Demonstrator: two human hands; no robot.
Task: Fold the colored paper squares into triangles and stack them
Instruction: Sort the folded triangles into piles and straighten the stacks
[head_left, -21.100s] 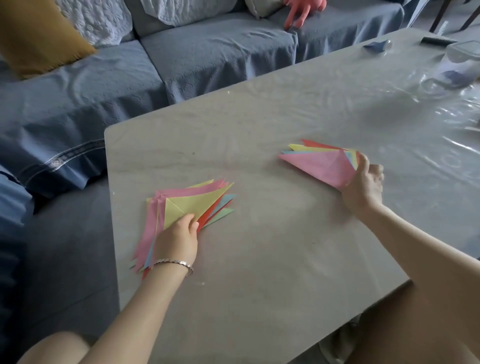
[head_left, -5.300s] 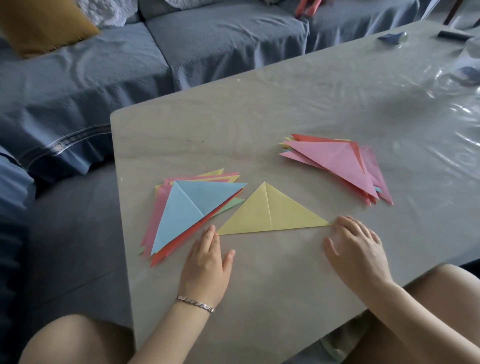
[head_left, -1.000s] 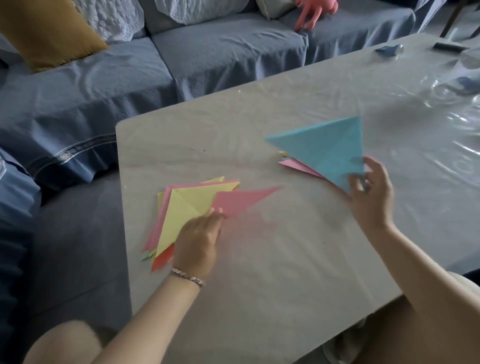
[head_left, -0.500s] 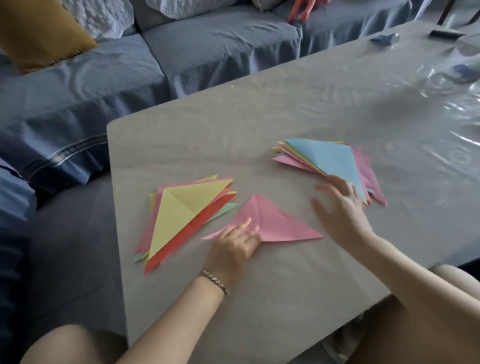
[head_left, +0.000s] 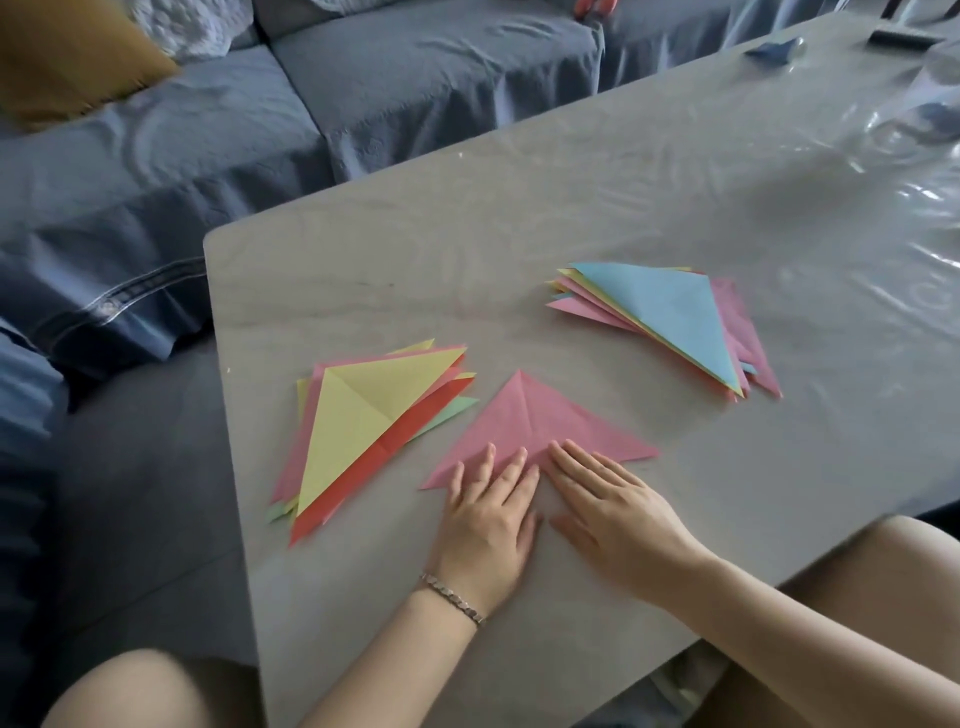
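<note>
Pink folded paper triangle (head_left: 524, 415) lies flat on the grey table (head_left: 519, 234), in front of the person. Its apex points away, twd the blue sofa (head_left: 415, 78); long edge runs left-right on the near side, w/ a centre crease from the apex. Left hand (head_left: 485, 525) & right hand (head_left: 613, 514) both lie flat, fingers straight, tips pressing that near edge, gripping nothing. Yellow-topped pile of paper triangles (head_left: 363, 421) sits just left of the pink one; blue-topped pile of paper triangles (head_left: 670, 317) lies beyond its right corner, apart.

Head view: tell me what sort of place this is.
Probably a home living room: a blue sofa with a cushion runs beside a table covered in clear plastic.
</note>
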